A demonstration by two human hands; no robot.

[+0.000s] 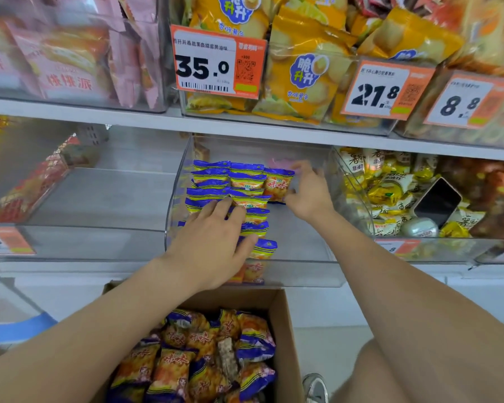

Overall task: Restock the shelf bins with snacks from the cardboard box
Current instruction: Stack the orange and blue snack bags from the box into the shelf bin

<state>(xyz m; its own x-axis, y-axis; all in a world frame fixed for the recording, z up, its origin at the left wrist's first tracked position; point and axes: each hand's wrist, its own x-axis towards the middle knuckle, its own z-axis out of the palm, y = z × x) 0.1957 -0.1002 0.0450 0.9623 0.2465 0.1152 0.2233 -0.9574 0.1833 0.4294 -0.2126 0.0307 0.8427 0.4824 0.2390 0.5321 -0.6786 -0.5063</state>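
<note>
**Seat the packet while the rows are braced**

Head view: the right hand (pixel 309 193) has its fingers curled on the right edge of an orange packet (pixel 278 184), which stands upright in the clear bin (pixel 303 274). Just left of that grip stand two rows of blue-topped packets (pixel 213 175). The left hand (pixel 213 237) lies flat on the nearer ones, fingers straight and spread, gripping nothing.

As I judge it, this packet begins a third row. Press it against its left neighbour, release only once it leans back steady, and hold the rows down so none topple. Below both hands, the cardboard box (pixel 288 330) holds many more packets.
</note>
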